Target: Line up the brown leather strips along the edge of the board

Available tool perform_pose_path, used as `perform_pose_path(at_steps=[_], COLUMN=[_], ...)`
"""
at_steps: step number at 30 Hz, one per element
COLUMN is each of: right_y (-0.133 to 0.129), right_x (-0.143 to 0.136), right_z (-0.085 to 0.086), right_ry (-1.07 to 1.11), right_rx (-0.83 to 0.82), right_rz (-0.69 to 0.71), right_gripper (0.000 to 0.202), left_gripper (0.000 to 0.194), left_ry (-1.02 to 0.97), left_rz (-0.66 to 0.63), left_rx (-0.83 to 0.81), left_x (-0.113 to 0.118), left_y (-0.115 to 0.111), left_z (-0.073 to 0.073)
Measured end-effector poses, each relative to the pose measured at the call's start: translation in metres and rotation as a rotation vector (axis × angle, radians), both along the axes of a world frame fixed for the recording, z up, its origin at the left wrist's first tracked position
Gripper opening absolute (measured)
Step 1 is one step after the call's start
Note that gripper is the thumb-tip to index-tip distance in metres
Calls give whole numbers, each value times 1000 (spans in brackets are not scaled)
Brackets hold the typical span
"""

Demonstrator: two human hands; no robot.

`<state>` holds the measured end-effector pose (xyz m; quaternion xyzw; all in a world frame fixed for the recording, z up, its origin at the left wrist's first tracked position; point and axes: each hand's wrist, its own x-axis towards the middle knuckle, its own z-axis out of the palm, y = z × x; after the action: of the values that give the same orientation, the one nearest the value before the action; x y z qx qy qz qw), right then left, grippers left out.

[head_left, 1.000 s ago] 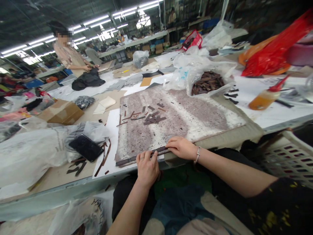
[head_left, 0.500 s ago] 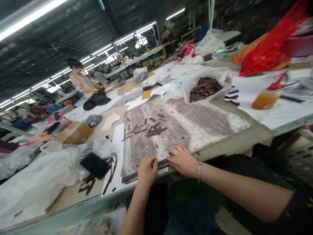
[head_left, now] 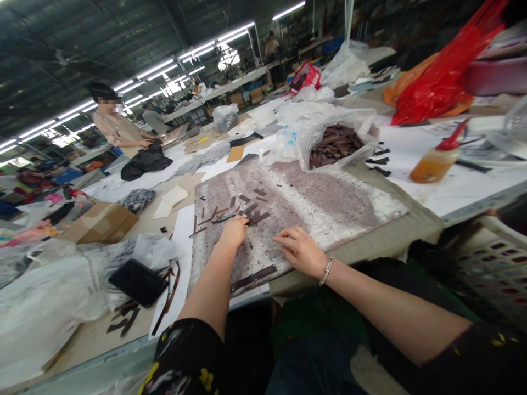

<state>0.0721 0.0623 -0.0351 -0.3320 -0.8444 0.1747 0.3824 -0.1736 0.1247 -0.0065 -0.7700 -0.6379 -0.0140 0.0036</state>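
Left hand (head_left: 233, 230) reached over the stained board (head_left: 349, 197), fingers curled onto the pile of small dark brown strips (head_left: 247, 211) at its middle; whether it gripped one, cannot tell. Right hand (head_left: 300, 250) lay flat on the board, fingers loose, grasping nothing. A long dark strip (head_left: 253, 277), thin and flat, lay at the board's near edge, apart from both hands. Bag of brown pieces (head_left: 334, 144) sat far right.

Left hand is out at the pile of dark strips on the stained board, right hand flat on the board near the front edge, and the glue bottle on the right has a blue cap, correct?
Not quite: the head view shows the glue bottle with a red cap, not blue. The rest holds.
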Motion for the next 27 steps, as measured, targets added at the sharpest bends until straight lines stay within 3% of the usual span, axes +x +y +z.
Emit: perform_pose_path(at_steps=[7,12,20,23,27], right_y=[13,10,7,9,14], right_x=[8,8,12,10,2], right_z=[1,-3,-2,-1,0], right_ry=[142,86,175,275,366], right_rx=[-83,-88,-177,-255,-393], right_rz=[-80,-36,-20,-47,-53], right_gripper=[27,29,27,28,38], left_gripper=[31,25,30,30,21], left_ry=[29,23,-39,-185,-468], left_rz=[3,7,185,197,26], left_rx=[32,19,152,235,204], left_x=[-6,-4,4,15,43], left_y=[-10,-10,-27,-39,-57], left_z=[3,0,7,11,8])
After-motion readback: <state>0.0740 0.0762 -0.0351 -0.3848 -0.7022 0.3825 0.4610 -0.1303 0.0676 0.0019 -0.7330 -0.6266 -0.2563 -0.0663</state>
